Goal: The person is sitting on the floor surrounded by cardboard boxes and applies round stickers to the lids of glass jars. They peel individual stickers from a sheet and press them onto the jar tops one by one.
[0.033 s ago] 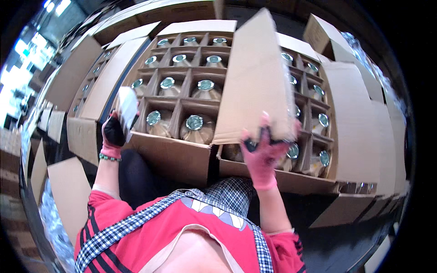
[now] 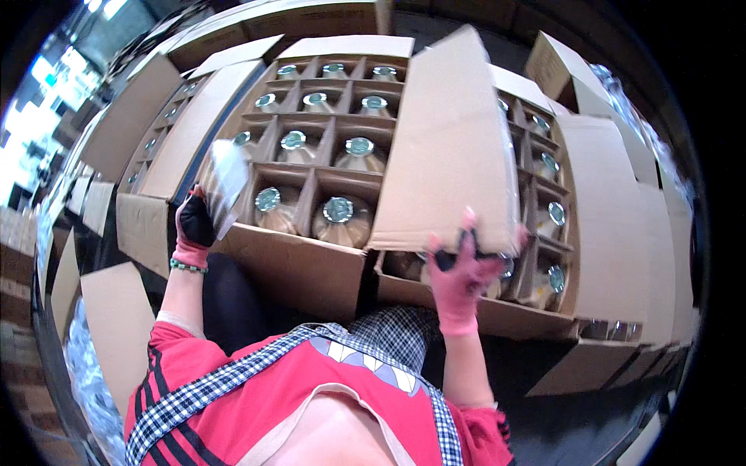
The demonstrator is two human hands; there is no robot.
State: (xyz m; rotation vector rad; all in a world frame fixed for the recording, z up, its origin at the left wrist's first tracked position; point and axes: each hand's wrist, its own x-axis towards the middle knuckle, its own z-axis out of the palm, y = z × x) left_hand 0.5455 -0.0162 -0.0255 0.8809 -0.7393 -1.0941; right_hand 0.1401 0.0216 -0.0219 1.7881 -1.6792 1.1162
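My left hand (image 2: 196, 220), in a pink and black glove, is closed on a thin pale sheet-like item (image 2: 227, 180), white and grey, blurred, its kind unclear. It is held up at the left near corner of an open carton (image 2: 299, 260) with glass bottles (image 2: 339, 210) standing in cardboard dividers. My right hand (image 2: 465, 283), gloved alike, grips the near end of a raised cardboard flap (image 2: 447, 147), fingers spread over its edge. The flap leans between this carton and a second open carton (image 2: 505, 309), hiding part of the second one's bottles (image 2: 555, 213).
Another open carton of bottles (image 2: 149, 145) stands at the left, its flap (image 2: 198, 128) raised. More cartons with long flaps (image 2: 606, 217) line the right side. Wrapped clear plastic (image 2: 92, 380) lies at the lower left. Further cartons (image 2: 303, 23) stand at the back.
The whole view has shifted slightly. The pale item in my left hand has tilted, showing more of its broad face. My right hand stays on the flap.
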